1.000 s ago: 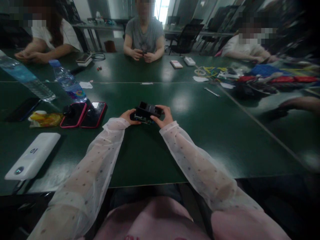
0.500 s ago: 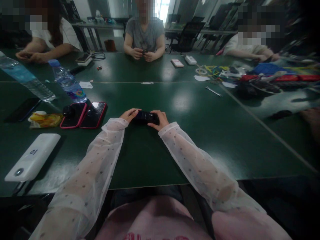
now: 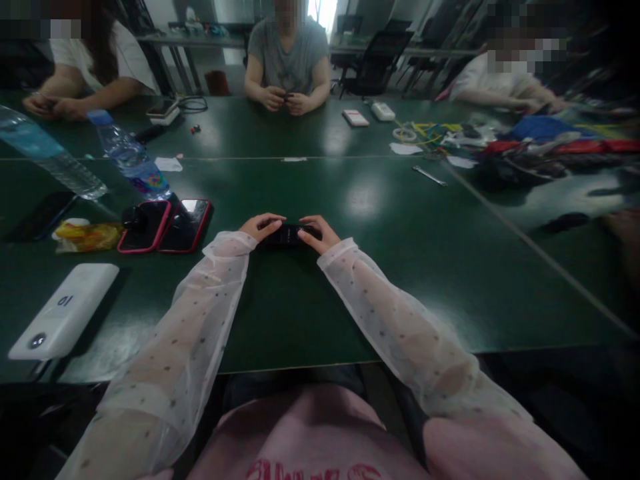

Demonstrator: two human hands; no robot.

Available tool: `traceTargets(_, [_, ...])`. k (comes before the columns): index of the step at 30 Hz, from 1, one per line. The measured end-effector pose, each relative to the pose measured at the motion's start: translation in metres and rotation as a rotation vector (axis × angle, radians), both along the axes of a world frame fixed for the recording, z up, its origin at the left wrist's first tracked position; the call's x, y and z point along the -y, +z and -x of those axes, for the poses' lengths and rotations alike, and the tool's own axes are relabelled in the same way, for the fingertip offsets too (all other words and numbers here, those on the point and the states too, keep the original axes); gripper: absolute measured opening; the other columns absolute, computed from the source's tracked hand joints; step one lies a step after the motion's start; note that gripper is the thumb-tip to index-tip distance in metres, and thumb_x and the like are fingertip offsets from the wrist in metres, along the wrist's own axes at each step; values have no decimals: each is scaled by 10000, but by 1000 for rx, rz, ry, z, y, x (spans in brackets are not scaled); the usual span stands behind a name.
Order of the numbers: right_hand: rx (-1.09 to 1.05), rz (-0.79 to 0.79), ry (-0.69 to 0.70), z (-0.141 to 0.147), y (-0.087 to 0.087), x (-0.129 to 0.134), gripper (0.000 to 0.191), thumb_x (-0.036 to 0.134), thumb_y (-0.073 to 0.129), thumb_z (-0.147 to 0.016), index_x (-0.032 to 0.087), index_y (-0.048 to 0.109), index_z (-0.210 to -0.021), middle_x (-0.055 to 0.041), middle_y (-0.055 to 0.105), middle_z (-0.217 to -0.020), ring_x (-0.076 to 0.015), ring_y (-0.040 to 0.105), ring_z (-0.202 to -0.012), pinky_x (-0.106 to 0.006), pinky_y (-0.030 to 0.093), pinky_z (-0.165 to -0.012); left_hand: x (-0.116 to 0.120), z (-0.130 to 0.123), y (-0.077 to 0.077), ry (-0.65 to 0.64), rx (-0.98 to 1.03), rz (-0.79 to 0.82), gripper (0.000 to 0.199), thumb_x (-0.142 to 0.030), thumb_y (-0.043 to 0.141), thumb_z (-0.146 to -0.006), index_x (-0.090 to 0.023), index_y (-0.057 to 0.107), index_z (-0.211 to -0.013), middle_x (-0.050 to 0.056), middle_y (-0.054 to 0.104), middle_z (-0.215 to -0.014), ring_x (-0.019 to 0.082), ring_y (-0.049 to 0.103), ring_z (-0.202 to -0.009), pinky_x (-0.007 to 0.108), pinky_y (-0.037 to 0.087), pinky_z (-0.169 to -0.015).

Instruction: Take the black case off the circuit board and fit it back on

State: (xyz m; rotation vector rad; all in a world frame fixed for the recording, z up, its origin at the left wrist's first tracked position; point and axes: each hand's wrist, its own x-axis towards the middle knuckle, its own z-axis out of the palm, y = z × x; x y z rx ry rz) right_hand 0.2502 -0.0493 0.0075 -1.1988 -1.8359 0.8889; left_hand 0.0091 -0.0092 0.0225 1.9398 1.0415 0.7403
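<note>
Between my two hands is a dark phone-like device, its screen facing up with small light marks on it. My left hand grips its left end, the thumb over the top edge. The right end is gripped by my right hand, with the thumb on the screen side. The device is just above or on the green table; which one I cannot tell. To the left of my left hand lie two phones in pink-red cases, a nearer one and another with a small black object on it.
Two bottles, a yellow packet and a white power bank are at the left. A wrench and piled cables lie right. Three people sit across.
Both thumbs have shifted inward over the device, and its screen looks darker and more tilted. The view has moved slightly, so the table things appear a little higher.
</note>
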Motion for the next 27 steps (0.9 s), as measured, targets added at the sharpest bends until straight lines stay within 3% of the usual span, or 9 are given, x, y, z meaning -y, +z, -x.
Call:
traceTargets(10, [-99, 93, 55, 1, 1, -4, 581, 576, 727, -714, 243, 535, -1150, -51, 666, -951, -255, 665, -941, -498, 501, -916, 1, 1, 2, -23, -7, 3, 649, -696, 493, -834, -190, 649, -1208, 118, 649, -1219, 274, 598, -1104, 434, 446, -956])
traceTargets(22, [-109, 82, 55, 3, 4, -3, 497, 532, 734, -715, 241, 551, -1075, -28, 661, -915, -228, 668, -888, -466, 516, -868, 2, 2, 0, -5, 32, 46, 606, -656, 586, -800, -190, 660, -1180, 99, 673, -1074, 254, 620, -1002, 412, 478, -883])
traceTargets(27, [-115, 78, 63, 3, 2, -4, 488, 527, 732, -719, 237, 552, -1069, -30, 654, -920, -222, 664, -880, -459, 515, -860, 1, 0, 0, 0, 44, 52, 632, -671, 589, -789, -169, 664, -1165, 118, 669, -1126, 266, 613, -1050, 422, 464, -926])
